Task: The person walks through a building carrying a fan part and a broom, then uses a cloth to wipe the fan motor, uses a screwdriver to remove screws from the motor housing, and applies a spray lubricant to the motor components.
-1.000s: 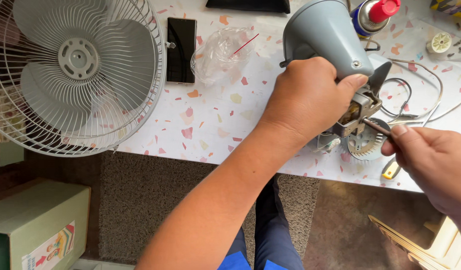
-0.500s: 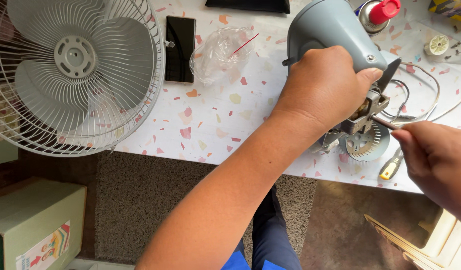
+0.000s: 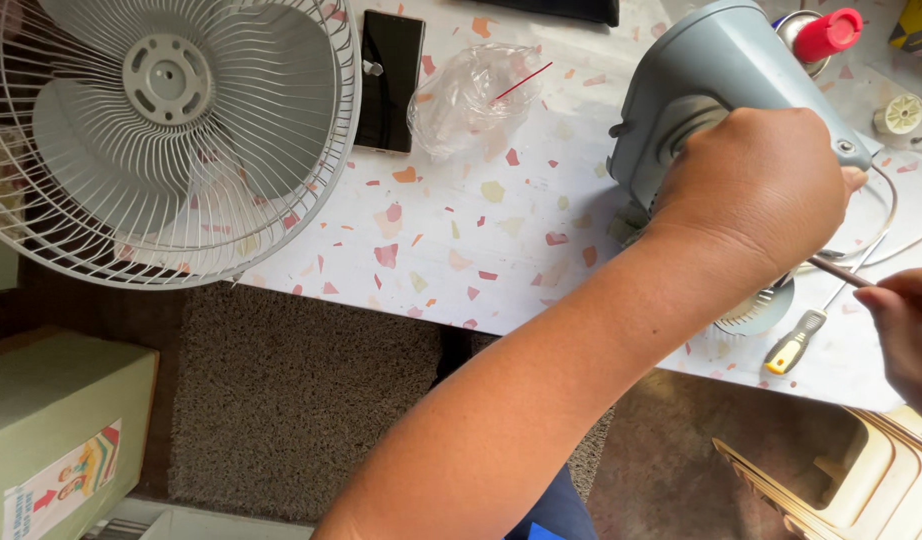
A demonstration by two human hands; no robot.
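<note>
Left hand [image 3: 756,195], centre right of the frame: fingers curled over the grey motor housing [image 3: 701,70], gripping it from above; the forearm runs down to the bottom centre. The housing lies on the table [image 3: 481,230], its body pointing to the upper right. Right hand [image 3: 906,335], at the right edge: fingers drawn together, pinching a thin rod-like tool [image 3: 839,272] whose tip points left, under the left hand; the tip itself is hidden. Just below the left hand, a pale round ribbed part [image 3: 756,310] shows partly. Beside it, lower right, a screwdriver [image 3: 796,340] with a yellow-and-grey handle lies on the table. Thin wires [image 3: 886,215] curve from the housing toward the right edge.

Top right: a can with a red cap [image 3: 826,32] just behind the housing; a small round white part [image 3: 899,113] near the right edge. Top centre: a crumpled clear bag [image 3: 471,95] and, to its left, a black phone [image 3: 389,80], face up. Upper left: a white fan guard [image 3: 161,130] with blades inside, overhanging the table edge. Lower left: a green box [image 3: 56,430] on the floor beside a brown carpet [image 3: 301,410].
</note>
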